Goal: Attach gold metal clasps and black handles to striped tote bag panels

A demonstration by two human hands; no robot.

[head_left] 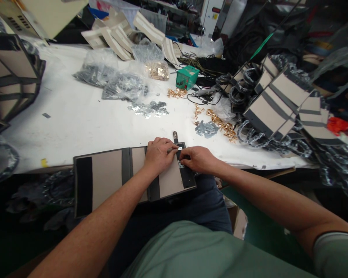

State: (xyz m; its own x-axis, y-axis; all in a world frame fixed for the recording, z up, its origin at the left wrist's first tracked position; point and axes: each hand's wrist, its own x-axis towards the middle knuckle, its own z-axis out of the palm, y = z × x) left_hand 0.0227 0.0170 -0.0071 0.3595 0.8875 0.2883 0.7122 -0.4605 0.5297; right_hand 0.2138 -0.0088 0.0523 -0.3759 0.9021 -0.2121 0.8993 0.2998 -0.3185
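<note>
A beige panel with black edging, unfolded like a folder, lies partly on the table edge and partly over my lap. My left hand rests on its right part, fingers pressed around a thin dark object that I cannot name. Beside those fingertips shows a small silvery metal piece on the panel's black end strip. My right hand is closed in a pinch at the same strip, over another small metal plate; what its fingers hold is hidden. A tab with a metal clasp sticks out beyond the panel's far edge.
Ahead on the white table lie silver plates, grey plates, gold-coloured fittings and a green box with knobs. Plastic bags lie behind. Stacked beige-and-black panels stand right and left.
</note>
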